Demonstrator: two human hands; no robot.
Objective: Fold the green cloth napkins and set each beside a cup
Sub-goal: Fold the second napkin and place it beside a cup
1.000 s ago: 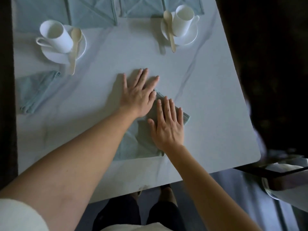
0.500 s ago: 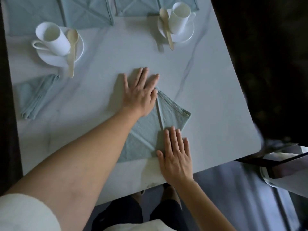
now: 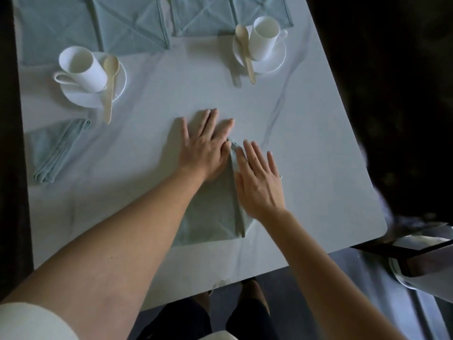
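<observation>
Currently, both hands, the left hand (image 3: 204, 153) and right hand (image 3: 261, 182), are pressing with flat, unclenched fingers on a half-folded green napkin (image 3: 215, 212) lying mid-counter (image 3: 306, 155), apparently creasing it; next, likely another fold, then placing it beside the right cup (image 3: 264, 38).

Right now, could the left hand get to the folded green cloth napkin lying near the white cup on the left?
Probably yes. The left hand lies flat on the green napkin being folded, and only bare white tabletop separates it from the folded green napkin below the white cup and saucer. It must let go first.
</observation>
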